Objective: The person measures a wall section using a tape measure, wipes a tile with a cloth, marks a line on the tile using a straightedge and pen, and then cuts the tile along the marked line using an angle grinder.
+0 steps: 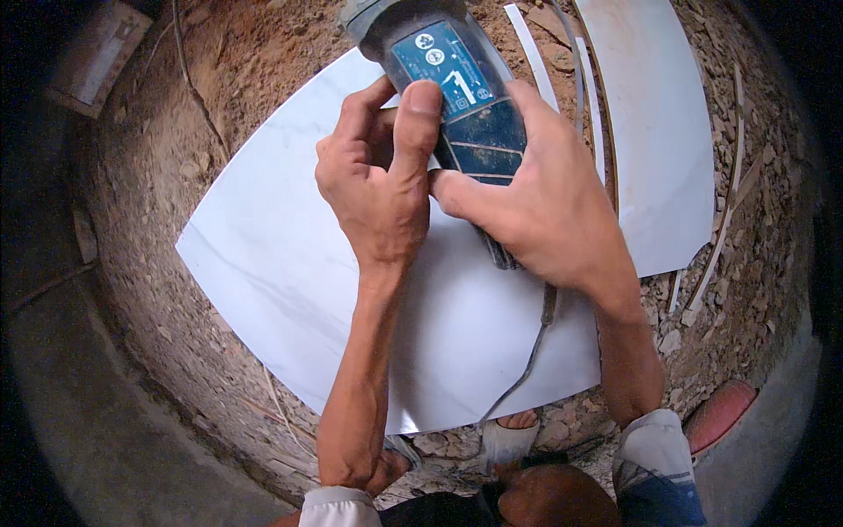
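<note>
Now, upper centre of frame, my left hand and right hand clasp this corded power tool, likely heavy, rigid, dust-slick, best gripped around its body.

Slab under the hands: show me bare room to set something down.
This white slab is bare left of the left forearm, and between that forearm and the cord. Its upper right is crowded by the left hand, right hand and power tool.

Left hand and right hand, 2 thumbs extended.
</note>
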Motion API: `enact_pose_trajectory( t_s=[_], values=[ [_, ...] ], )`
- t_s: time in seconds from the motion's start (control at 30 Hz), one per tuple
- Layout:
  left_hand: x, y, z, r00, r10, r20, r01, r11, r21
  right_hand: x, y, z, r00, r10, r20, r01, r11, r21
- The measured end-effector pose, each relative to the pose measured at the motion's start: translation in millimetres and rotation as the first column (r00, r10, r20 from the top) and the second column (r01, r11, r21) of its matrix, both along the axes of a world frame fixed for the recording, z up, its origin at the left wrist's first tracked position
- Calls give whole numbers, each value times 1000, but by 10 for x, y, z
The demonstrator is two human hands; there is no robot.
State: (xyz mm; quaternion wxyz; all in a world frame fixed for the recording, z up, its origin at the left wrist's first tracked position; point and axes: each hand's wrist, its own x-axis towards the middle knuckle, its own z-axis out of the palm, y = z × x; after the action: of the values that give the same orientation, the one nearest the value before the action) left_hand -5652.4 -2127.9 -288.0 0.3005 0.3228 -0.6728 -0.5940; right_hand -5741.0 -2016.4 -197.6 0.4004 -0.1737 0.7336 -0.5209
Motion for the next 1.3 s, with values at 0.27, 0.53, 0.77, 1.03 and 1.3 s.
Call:
enact_pose_trajectory(
  t_s=[0.27,0.53,0.77,1.03,1.3],
  values=[
    [-10,5,-6,1000,11,-9,-11,1000,-10,19,23,-223,991,-7,-135,13,999,43],
    [-4,14,1,1000,9,29,-9,1000,15,39,62,-479,950,10,-312,30,992,123],
    [27,-26,-10,999,-12,30,12,1000,6,24,36,-436,970,10,-244,17,994,110],
    [5,-8,0,1000,-15,18,15,1000,21,-10,43,-415,974,37,-226,-7,991,134],
    [-3,-5,3,1000,-9,4,9,1000,18,8,40,-425,968,15,-250,18,992,128]
  ],
)
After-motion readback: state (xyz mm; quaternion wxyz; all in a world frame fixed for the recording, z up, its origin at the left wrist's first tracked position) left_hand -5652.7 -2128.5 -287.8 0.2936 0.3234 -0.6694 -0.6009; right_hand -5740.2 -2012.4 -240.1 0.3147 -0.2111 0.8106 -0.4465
